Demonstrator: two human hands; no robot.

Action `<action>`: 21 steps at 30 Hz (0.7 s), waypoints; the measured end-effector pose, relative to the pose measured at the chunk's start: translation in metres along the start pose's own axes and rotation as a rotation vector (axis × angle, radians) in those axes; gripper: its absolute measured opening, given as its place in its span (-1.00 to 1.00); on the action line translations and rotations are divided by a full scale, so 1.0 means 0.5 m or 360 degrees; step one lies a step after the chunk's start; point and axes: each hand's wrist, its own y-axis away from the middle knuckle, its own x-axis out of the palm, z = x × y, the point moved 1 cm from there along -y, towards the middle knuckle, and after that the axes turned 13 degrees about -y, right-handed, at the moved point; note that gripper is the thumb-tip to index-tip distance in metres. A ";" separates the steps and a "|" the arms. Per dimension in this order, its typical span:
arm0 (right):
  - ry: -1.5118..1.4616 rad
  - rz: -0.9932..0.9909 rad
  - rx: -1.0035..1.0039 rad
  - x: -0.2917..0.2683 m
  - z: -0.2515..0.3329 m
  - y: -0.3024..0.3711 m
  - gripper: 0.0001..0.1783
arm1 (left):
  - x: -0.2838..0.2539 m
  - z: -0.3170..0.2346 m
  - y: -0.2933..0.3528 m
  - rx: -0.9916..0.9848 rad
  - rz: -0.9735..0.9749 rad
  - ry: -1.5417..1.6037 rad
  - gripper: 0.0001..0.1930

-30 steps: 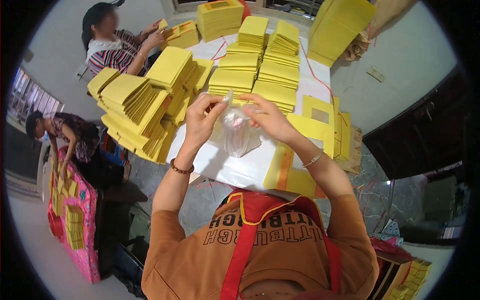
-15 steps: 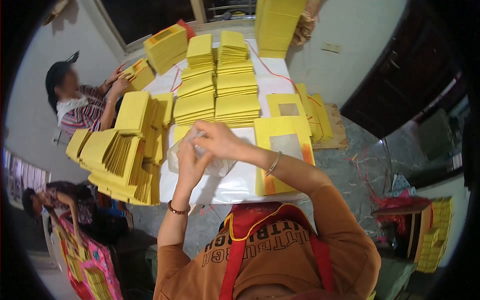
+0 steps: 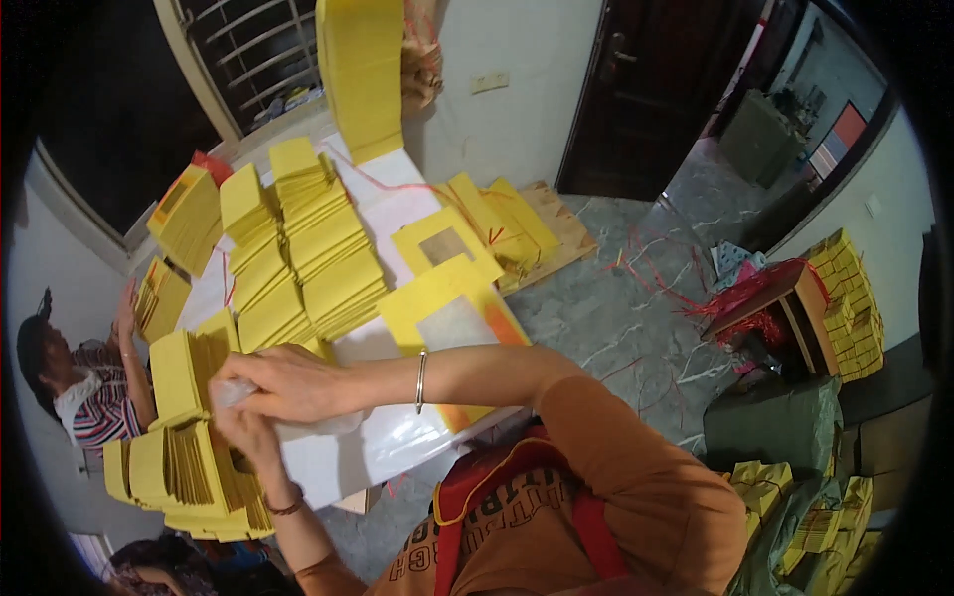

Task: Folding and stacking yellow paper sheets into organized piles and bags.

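Note:
My two hands are close together over the near left part of the white-covered table (image 3: 353, 462). A thin, whitish clear plastic bag (image 3: 235, 393) is bunched between them, and its lower part spreads beneath my right wrist. My right hand (image 3: 298, 383) has its fingers closed on the bunched plastic. Just below it, my left hand (image 3: 246, 435) is slightly blurred and closed around the same plastic. What the bag contains cannot be made out. Stacks of folded yellow paper (image 3: 343, 283) stand just beyond my hands, and more yellow bundles (image 3: 179, 467) lie to their left.
A yellow sheet with a silver square (image 3: 457, 323) lies under my right forearm. A tall yellow stack (image 3: 363, 79) stands at the table's far end. A co-worker (image 3: 89, 387) handles yellow paper at the left. Red strings (image 3: 666, 288) litter the floor near a wooden stand (image 3: 785, 318).
The view has swung to the right, so the table now sits further left. My hands stay together on the plastic bag, the right one now lying across the top of the left.

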 end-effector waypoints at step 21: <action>0.0211 -0.0127 0.0245 -0.708 0.183 0.203 -0.01 | 0.469 -0.626 -0.224 0.0198 0.0194 0.0639 -0.80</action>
